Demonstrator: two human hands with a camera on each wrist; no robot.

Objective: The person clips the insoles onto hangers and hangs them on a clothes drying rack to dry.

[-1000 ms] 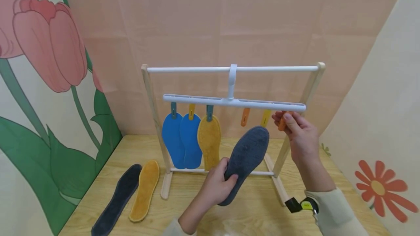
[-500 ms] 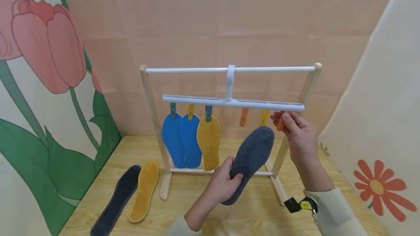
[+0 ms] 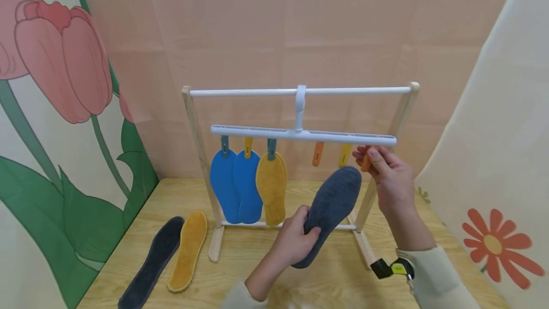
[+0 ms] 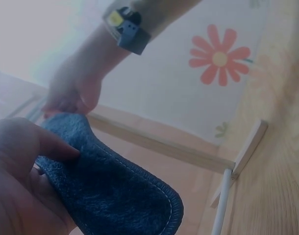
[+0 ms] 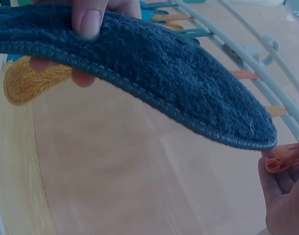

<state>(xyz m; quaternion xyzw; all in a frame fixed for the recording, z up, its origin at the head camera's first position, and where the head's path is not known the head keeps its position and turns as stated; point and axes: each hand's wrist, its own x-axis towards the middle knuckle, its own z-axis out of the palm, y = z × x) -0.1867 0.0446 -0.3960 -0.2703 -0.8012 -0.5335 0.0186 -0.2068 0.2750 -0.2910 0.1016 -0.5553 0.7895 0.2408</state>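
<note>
My left hand (image 3: 296, 237) grips a dark blue fuzzy insole (image 3: 335, 204) near its lower end, thumb on top; it tilts up to the right. Its upper end comes close to my right hand (image 3: 392, 178), which pinches an orange clothespin (image 5: 286, 157) at the right end of the white hanger (image 3: 343, 138). Whether the clothespin's mouth is spread cannot be made out. Beside my right hand, a yellow clothespin (image 3: 345, 155) and another orange clothespin (image 3: 318, 153) hang with nothing in them. Two blue insoles (image 3: 223, 185) and a yellow insole (image 3: 272, 190) hang from clothespins on the left.
The hanger hooks over the white top bar (image 3: 240, 92) of a rack with wooden legs (image 3: 216, 243). A dark insole (image 3: 151, 261) and a yellow insole (image 3: 188, 252) lie on the wooden table (image 3: 240, 280) at the left. Printed fabric walls stand around it.
My left hand has moved the dark blue insole to the right, closer to the orange clothespin. My right hand stays at the hanger's end, still pinching that clothespin.
</note>
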